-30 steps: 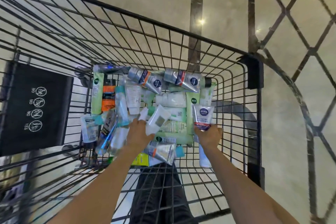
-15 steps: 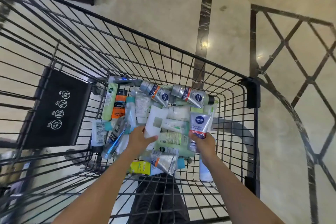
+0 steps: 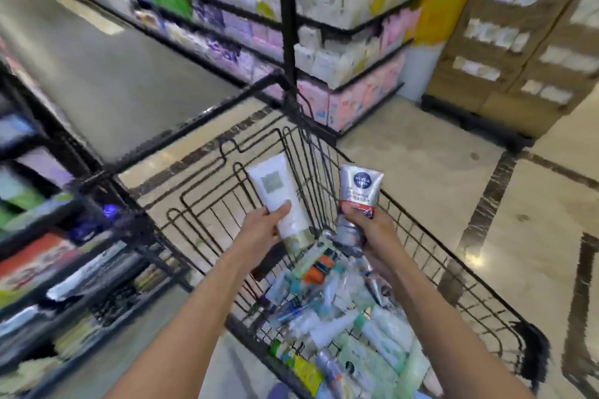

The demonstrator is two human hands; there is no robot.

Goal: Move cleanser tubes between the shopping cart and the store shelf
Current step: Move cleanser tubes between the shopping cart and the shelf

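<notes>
Your left hand (image 3: 264,230) now grips a white tube (image 3: 281,201) and your right hand (image 3: 368,230) a Nivea tube (image 3: 358,193), both lifted above the cart (image 3: 453,275) they lay in a second ago. They look bound for the shelves (image 3: 343,52) ahead, past marble floor (image 3: 421,172); many tubes remain below.

Only legible brand: "NIVEA MEN" in a dark blue round logo near the top of the silver tube (image 3: 359,192) w/ a red band that my right hand (image 3: 368,230) grips. Lines of print below that logo are too blurred to read. The white tube (image 3: 279,197) in my left hand (image 3: 263,230) has a grey-green square label, text unreadable. Tubes in the cart (image 3: 431,256) and boxes on the shelves (image 3: 340,26): all smeared, nothing legible.
</notes>
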